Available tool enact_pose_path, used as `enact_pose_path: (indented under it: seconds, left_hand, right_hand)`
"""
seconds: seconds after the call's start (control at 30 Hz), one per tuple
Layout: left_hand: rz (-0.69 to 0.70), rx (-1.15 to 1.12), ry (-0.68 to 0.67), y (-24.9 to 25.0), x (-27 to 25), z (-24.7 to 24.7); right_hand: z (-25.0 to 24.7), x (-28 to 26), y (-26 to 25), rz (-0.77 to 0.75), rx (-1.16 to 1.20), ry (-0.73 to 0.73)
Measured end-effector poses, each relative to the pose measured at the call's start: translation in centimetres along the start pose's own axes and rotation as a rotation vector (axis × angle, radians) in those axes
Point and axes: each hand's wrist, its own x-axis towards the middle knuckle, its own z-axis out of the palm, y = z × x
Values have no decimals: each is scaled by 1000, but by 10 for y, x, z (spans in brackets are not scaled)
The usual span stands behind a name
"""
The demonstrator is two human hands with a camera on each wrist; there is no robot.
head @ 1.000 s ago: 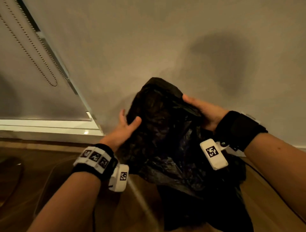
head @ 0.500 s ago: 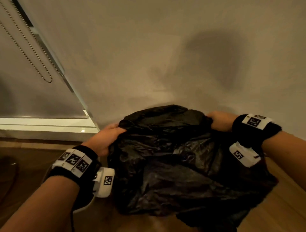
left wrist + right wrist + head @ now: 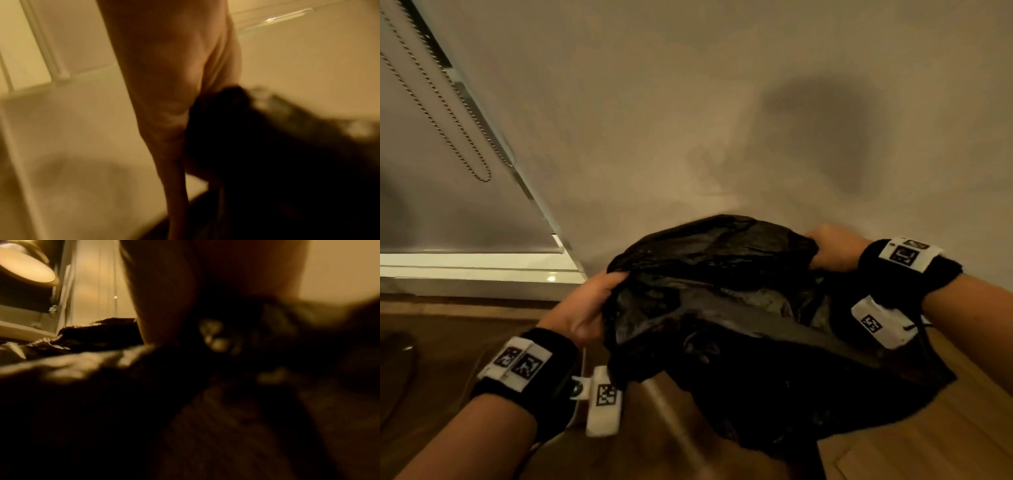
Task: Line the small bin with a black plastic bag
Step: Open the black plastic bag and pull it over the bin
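The black plastic bag (image 3: 722, 308) is held in the air in front of the wall (image 3: 688, 120), above the wooden floor (image 3: 928, 438), its crumpled upper edge stretched sideways between the two hands and its body hanging slack below them. The left hand (image 3: 585, 308) grips the left end of that edge with fingers curled into the film; the left wrist view, though blurred, shows the film bunched against the palm (image 3: 174, 81). The right hand (image 3: 832, 246) grips the opposite end, fingers closed round a gathered fold; its own wrist view is too dark to add detail. A tagged wristband (image 3: 517, 366) sits on the left forearm and another (image 3: 907, 255) on the right. To the left, a window blind (image 3: 448, 212) with a looped bead chain (image 3: 479, 171) hangs above a pale sill (image 3: 476, 267). The small bin cannot be identified in any view; it may lie under the bag, but this cannot be told. The step in hand appears to be opening the bag: spreading its mouth wide before fitting. The next move probably calls for separating the two layers of film so that the mouth gapes, then lowering the bag into the bin and folding the rim outward over the bin's edge; thin film of this kind is likely to cling to itself and resist parting.
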Motion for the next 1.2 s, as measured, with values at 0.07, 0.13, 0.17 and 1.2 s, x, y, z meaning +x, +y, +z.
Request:
enact_pose_path:
  seconds: [0.07, 0.13, 0.17, 1.2]
  left_hand:
    - [-17, -25, -30, -9, -1, 17]
    - [-90, 19, -74, -19, 1, 29]
    - [-112, 84, -98, -23, 4, 32]
    - [-62, 180, 56, -18, 15, 50]
  right_hand:
    - [7, -2, -2, 66, 237, -99]
    - [16, -2, -7, 87, 862, -242]
    - [18, -3, -13, 72, 1147, -274]
    - [21, -14, -28, -90, 1514, -486]
